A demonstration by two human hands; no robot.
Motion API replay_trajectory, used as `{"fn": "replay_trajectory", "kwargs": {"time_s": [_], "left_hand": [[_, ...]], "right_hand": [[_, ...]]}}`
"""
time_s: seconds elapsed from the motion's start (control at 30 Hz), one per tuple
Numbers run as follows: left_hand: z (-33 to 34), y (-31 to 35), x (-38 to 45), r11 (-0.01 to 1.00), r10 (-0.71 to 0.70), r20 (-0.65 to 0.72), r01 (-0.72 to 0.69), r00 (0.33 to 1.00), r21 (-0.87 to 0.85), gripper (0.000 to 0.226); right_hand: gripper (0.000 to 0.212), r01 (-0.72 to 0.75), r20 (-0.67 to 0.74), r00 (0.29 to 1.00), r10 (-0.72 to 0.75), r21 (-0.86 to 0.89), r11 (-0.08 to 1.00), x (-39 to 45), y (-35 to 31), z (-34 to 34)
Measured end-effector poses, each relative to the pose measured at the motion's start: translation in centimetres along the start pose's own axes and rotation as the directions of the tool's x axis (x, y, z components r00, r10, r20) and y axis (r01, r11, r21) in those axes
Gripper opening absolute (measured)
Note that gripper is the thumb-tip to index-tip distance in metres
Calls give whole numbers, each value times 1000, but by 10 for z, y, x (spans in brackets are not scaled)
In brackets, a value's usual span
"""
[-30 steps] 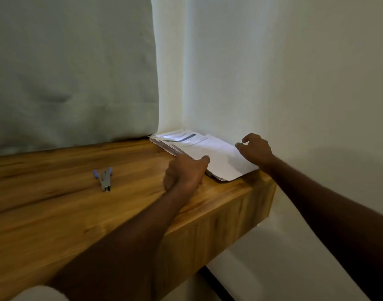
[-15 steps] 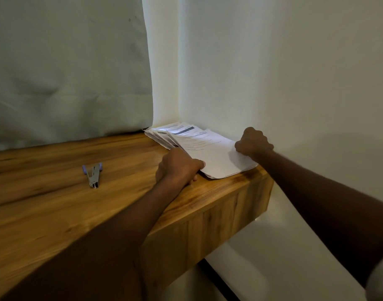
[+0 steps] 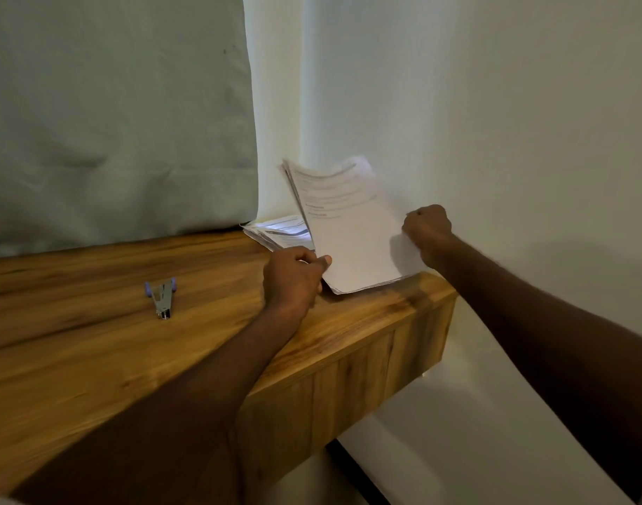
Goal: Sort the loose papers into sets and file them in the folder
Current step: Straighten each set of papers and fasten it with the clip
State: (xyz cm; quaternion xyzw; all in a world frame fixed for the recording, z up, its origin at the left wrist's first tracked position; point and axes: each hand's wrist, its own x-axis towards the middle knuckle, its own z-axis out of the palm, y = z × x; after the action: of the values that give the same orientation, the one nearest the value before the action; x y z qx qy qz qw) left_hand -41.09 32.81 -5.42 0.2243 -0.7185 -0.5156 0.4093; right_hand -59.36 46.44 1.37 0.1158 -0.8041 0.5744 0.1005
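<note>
Warm brown wooden desk with visible grain point(image 3: 93, 359) fills lower left, thick front panel dropping at right end. Pale grey-green fabric curtain point(image 3: 112, 114) hangs behind desk's back edge. Plain white plastered wall point(image 3: 512, 122) meets desk's right end, forms corner beyond curtain. Dark strip point(image 3: 356, 472) runs along wall's foot. Light dim, soft shadows.
</note>
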Motion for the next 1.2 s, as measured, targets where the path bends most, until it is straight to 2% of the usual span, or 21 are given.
{"fn": "replay_trajectory", "kwargs": {"time_s": [0.1,0.17,0.27,0.37,0.43,0.5,0.57,0.67,0.77,0.9,1.03,1.2], "left_hand": [[-7,0,3,998,65,-79,-65,995,3,17],[-17,-2,8,994,104,-113,-105,988,-3,17],[-43,-1,14,989,104,-180,-120,978,-81,18],[-84,5,10,978,94,-173,-123,981,-166,5],[-114,8,4,971,110,-137,-136,984,-198,11],[-152,15,-2,968,132,-121,-154,984,-197,8],[-196,21,-3,970,148,-108,-166,983,-176,16],[-264,29,2,985,112,-95,-123,989,-125,22],[-330,32,4,991,106,-166,-119,980,-69,16],[-413,29,5,991,134,-258,-128,957,39,30],[-479,15,7,985,164,-323,-134,932,113,31],[-529,-30,-1,990,141,-414,-121,899,74,32]], "right_hand": [[20,59,142,986,-86,185,981,-6,-11,-9],[28,59,290,948,-134,254,965,-18,-22,-16],[43,20,456,878,-143,264,964,-31,-32,-15],[46,-33,563,812,-154,309,951,-51,-42,3],[46,-60,607,772,-187,363,930,-68,-50,19],[48,-79,636,738,-226,415,907,-87,-65,43],[47,-77,648,714,-266,451,889,-113,-85,73],[43,-78,649,694,-313,500,863,-160,-116,120],[39,-76,704,623,-341,488,869,-211,-147,169],[43,-146,766,527,-367,508,849,-276,-186,237],[36,-200,735,511,-445,606,770,-331,-218,292],[34,-201,687,553,-472,659,725,-380,-218,344]]}}
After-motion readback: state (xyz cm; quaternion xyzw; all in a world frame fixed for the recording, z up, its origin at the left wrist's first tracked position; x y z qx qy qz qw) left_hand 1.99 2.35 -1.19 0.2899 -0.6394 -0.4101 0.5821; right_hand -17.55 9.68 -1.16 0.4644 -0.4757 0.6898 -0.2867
